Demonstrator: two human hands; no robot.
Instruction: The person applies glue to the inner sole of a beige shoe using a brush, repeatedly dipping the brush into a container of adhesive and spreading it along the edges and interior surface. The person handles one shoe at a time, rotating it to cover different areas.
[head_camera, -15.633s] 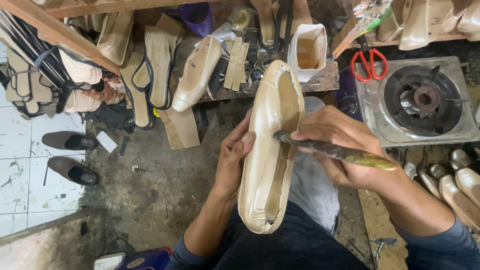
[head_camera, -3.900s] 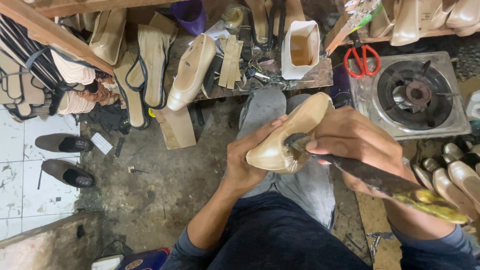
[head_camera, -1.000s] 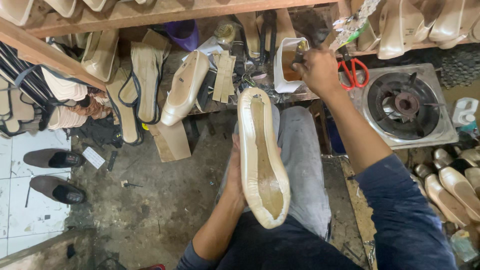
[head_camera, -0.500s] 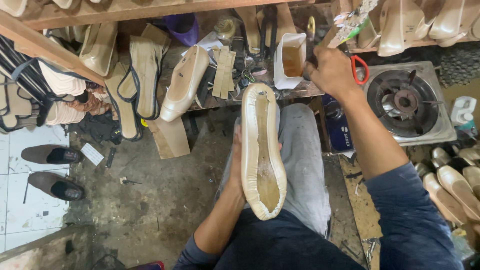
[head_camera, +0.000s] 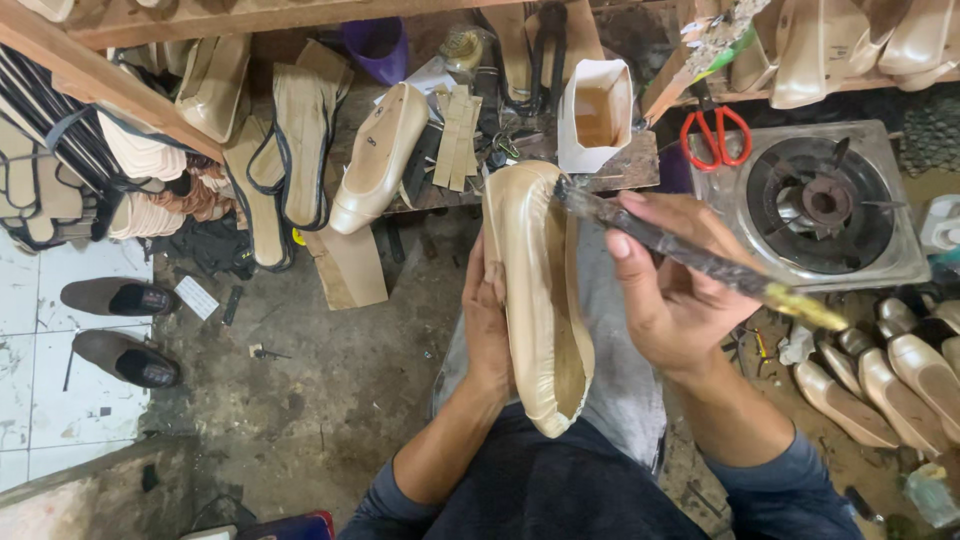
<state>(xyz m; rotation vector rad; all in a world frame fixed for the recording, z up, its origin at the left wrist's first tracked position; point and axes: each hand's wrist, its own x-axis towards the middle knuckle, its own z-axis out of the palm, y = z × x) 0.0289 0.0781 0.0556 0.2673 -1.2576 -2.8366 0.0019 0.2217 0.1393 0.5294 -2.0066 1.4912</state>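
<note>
Over the person's lap, the left hand (head_camera: 487, 320) holds a cream shoe (head_camera: 537, 290) from its left side, sole edge turned up; the palm and most of its fingers are hidden behind the shoe, so only the thumb side and knuckles show, pressed against the upper. The right hand (head_camera: 672, 285) has its fingers curled tight around a dark, crusted brush (head_camera: 690, 255), whose tip touches the shoe's toe end; whether the tip carries glue is hard to make out. Beyond the toe, a white carton (head_camera: 595, 115) of brownish liquid stands on the cluttered worktop (head_camera: 640, 160), red scissors (head_camera: 716, 140) just beside it. A gas burner (head_camera: 815, 205) sits to the right. More cream shoes (head_camera: 900, 385) are cut off at the right edge, and dark shoes (head_camera: 120, 325) lie on the floor at left.
</note>
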